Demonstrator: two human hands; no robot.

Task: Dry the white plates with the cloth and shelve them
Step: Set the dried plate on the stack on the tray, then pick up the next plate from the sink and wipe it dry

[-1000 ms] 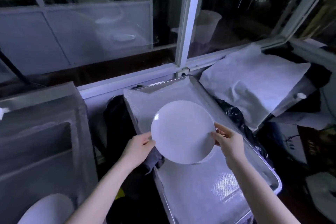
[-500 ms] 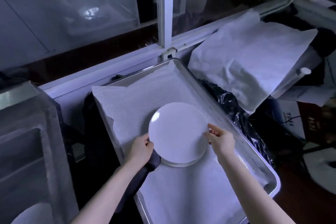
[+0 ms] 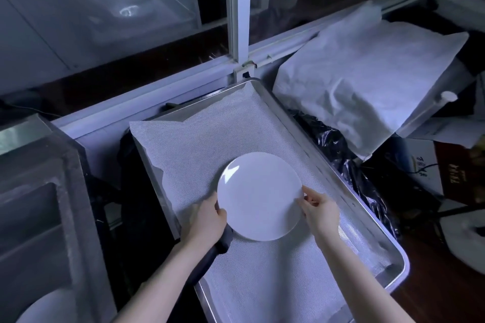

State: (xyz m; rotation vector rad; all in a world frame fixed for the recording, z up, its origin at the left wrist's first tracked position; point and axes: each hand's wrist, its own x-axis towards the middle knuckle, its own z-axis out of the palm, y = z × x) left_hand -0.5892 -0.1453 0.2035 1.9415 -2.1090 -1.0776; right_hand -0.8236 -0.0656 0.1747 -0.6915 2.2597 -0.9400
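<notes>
The round white glazed plate (image 3: 259, 195) sits low over the near middle of the shallow metal tray (image 3: 400, 274). Whether it already rests on the white mesh liner (image 3: 210, 144) cannot be told.

The left hand (image 3: 207, 220) pinches the plate's near-left rim with the thumb on top. A dark soft cloth (image 3: 220, 244) is bunched under its palm and trails toward the near edge. The right hand (image 3: 319, 208) pinches the right rim, its fingertips (image 3: 301, 200) lying on the upper face.

The plate looks stiff, smooth and glossy (a bright highlight shows on its far-left edge). It is probably ceramic, moderately heavy, slick if damp and liable to chip against the tray's metal wall. The rim at opposite sides, as held here, seems the safest grip.

The liner's woven texture should cushion the plate and stop it sliding. To the far right lies a crumpled white paper sheet (image 3: 367, 73), with wrinkled black plastic film (image 3: 333, 144) between it and the tray.
</notes>
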